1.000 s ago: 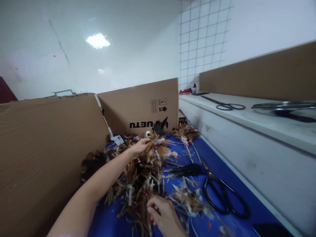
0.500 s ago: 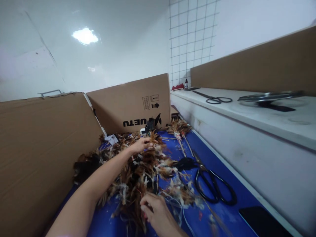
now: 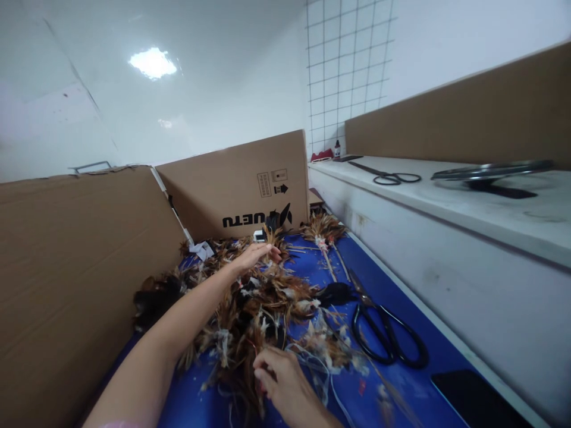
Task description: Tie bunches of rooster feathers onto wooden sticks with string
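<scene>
My left hand reaches across to the far side of a loose heap of brown, black and white feathers. Its fingers are stretched out over the heap, just in front of an upright dark feather tuft. Close to me, my right hand is closed in a pinch at a bundle of brown feathers. A bit of red shows beside its fingertips, and the exact grip is partly hidden. White string lies in loops right of this hand.
Large black-handled scissors and a dark phone lie on the blue surface to the right. Feather bundles on sticks rest farther back. Cardboard panels wall the left and back. A white ledge holds more scissors.
My left hand has shifted slightly, and its fingers have straightened over the feathers. Feathers beneath it have settled. My right hand stays almost in place.
</scene>
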Motion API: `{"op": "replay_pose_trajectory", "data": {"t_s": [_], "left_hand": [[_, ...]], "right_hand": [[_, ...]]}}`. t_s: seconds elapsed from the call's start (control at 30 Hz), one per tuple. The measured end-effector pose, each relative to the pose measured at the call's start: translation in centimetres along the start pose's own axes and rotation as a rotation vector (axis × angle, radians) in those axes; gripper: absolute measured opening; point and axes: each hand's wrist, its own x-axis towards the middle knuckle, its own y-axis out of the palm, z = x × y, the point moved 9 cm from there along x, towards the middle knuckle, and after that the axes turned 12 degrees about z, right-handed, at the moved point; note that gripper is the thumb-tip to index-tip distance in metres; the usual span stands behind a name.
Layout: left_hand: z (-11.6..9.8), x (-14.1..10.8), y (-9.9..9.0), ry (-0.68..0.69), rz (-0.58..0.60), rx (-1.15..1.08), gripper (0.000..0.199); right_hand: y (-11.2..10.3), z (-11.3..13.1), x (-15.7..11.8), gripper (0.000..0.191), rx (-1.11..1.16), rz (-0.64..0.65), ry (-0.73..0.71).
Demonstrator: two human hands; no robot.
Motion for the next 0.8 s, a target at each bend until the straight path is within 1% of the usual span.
{"op": "replay_pose_trajectory", "data": {"t_s": [0.1,0.17,0.27,0.33,0.37,0.43,0.47,0.5,0.53,0.57,0.63,0.67,0.7,0.73,0.8], "left_hand": [[0.3,0.2,-0.3,-0.022,-0.039,0.051,0.051],[0.6,0.3,-0.9,-0.045,-0.078,0.103,0.048],[0.8,0.0,-2.3,-0.085,-0.190,0.228,0.040],[0.2,-0.6,-2.8,-0.089,-0.272,0.327,0.033],[-0.3,-1.2,-2.7,-0.082,-0.303,0.368,0.031],[-1.6,-2.6,-1.3,-0.039,-0.294,0.453,0.028],[-2.3,-3.5,-0.1,-0.003,-0.248,0.502,0.026],[-3.2,-4.3,2.2,0.078,-0.121,0.644,0.026],[-3.7,-5.4,4.5,0.147,0.004,0.760,0.027],[-3.6,-6.8,6.6,0.189,0.121,0.839,0.028],[-2.7,-9.5,9.5,0.222,0.289,0.946,0.031],[-1.9,-10.8,10.4,0.220,0.346,0.995,0.033],[-1.0,-11.9,10.8,0.207,0.374,1.045,0.035],[-0.1,-12.8,10.9,0.183,0.395,1.099,0.038],[1.7,-14.3,9.9,0.122,0.391,1.201,0.040]], "right_hand": [[0.0,0.0,0.0,0.018,-0.006,-0.002,0.003],[0.0,0.0,0.1,0.017,-0.006,0.001,0.010],[0.0,0.0,0.1,0.017,-0.002,0.008,0.016],[0.0,0.1,0.1,0.017,0.003,0.010,0.013],[-0.1,0.1,0.1,0.017,0.004,0.010,0.012],[-0.1,0.1,0.2,0.017,0.002,0.010,0.011],[-0.1,0.1,0.1,0.017,0.002,0.007,0.013],[-0.1,0.2,0.1,0.018,0.003,0.005,0.015],[-0.1,0.2,0.1,0.018,0.006,0.004,0.014],[0.0,0.2,0.1,0.018,0.009,0.005,0.014],[0.2,0.2,0.0,0.018,0.012,0.011,0.012],[0.3,0.3,0.0,0.017,0.011,0.015,0.011],[0.3,0.3,-0.1,0.017,0.009,0.019,0.011],[0.4,0.3,-0.1,0.017,0.006,0.022,0.010],[0.5,0.5,-0.1,0.018,0.004,0.035,0.004]]}}
